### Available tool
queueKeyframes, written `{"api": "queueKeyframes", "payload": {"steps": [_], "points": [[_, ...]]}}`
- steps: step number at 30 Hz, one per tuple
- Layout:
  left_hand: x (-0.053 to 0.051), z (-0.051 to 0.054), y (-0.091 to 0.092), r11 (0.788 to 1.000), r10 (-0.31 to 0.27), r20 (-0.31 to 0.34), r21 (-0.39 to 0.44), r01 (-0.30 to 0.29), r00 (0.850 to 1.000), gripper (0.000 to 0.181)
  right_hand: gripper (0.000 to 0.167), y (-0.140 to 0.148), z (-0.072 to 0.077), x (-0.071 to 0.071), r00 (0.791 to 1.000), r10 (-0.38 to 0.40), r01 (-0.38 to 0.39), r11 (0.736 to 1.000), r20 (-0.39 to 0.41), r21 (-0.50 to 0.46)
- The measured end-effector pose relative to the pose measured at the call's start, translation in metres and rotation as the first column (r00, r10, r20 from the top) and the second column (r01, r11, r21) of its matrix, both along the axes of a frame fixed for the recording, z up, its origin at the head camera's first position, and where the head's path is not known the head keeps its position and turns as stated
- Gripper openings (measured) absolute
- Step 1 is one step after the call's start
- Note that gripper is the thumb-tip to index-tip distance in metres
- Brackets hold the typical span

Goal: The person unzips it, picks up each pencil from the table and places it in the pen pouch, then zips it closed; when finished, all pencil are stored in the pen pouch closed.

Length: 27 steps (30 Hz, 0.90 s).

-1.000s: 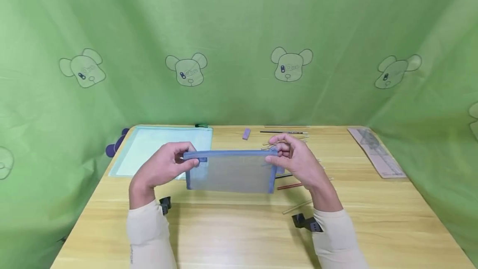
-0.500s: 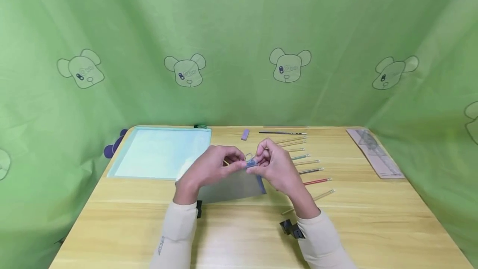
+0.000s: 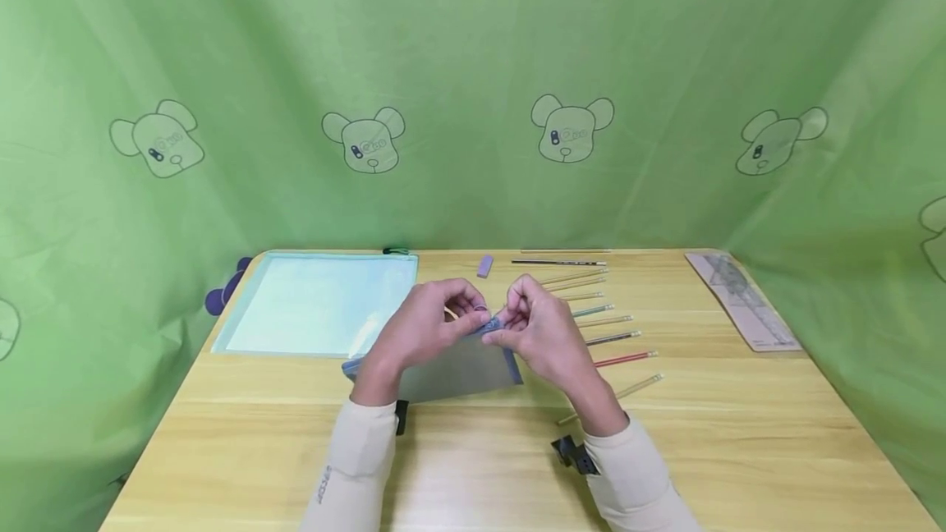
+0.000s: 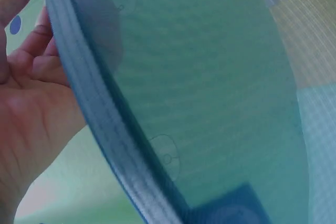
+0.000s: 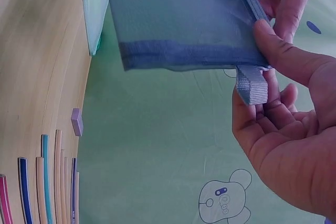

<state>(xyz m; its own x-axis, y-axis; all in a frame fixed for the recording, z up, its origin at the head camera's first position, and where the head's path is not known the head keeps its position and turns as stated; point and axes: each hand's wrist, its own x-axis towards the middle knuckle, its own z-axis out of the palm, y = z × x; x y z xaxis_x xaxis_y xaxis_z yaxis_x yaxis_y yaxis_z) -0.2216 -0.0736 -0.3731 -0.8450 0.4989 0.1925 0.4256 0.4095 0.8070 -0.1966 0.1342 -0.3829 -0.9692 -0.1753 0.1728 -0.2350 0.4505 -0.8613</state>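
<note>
A blue translucent mesh zip pouch (image 3: pixel 458 372) is held above the table, its zip edge up and slanting. My right hand (image 3: pixel 543 335) pinches the pouch's right corner; in the right wrist view the thumb lies on that corner and a ribbed fabric tab (image 5: pixel 252 85) sticks out by the fingers. Close beside it, my left hand (image 3: pixel 429 327) pinches the zip end, where part of a small ring (image 3: pixel 480 308) shows. Exactly what the left fingertips grip is hidden. In the left wrist view the zip band (image 4: pixel 105 98) crosses in front of the left palm.
Behind on the left lies a pale teal zip folder (image 3: pixel 318 302). A purple eraser (image 3: pixel 484 266) and several pencils (image 3: pixel 624 359) lie right of centre. A pinkish flat pack with a clear cover (image 3: pixel 742 302) lies at the right edge. Green curtain surrounds the table.
My left hand has moved right from the pouch's left end to the right corner beside the right hand. The pouch has tilted, its left end now hanging lower.
</note>
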Motion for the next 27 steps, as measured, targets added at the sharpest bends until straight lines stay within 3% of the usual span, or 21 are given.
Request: {"api": "queueKeyframes", "payload": {"steps": [4,8,12,15,20,27], "points": [[0.001,0.000,-0.005,0.999,-0.013,-0.035,0.046,0.014,0.999,0.004,0.034,0.005,-0.002,-0.002,0.997,0.008,-0.006,0.999,-0.073,0.036],[0.001,-0.002,-0.008,0.999,-0.030,-0.091,0.032,0.033,0.995,0.005,0.020,0.012,-0.004,-0.005,0.984,0.048,-0.026,0.992,-0.169,0.126],[0.000,-0.002,-0.008,0.999,-0.041,-0.141,0.017,0.043,0.989,0.003,0.011,0.019,-0.003,-0.007,0.969,0.123,-0.080,0.977,-0.216,0.198],[-0.001,-0.002,-0.006,0.998,-0.057,-0.168,0.003,0.058,0.984,0.004,0.012,0.022,-0.002,-0.007,0.960,0.162,-0.107,0.966,-0.229,0.234],[-0.001,-0.004,-0.003,0.995,-0.100,-0.188,-0.040,0.094,0.977,0.004,0.014,0.025,-0.003,-0.007,0.965,0.175,-0.119,0.957,-0.197,0.266],[-0.001,-0.006,0.001,0.990,-0.102,-0.169,-0.115,0.083,0.980,0.008,0.015,0.025,-0.004,-0.006,0.959,0.194,-0.133,0.952,-0.208,0.276]]}}
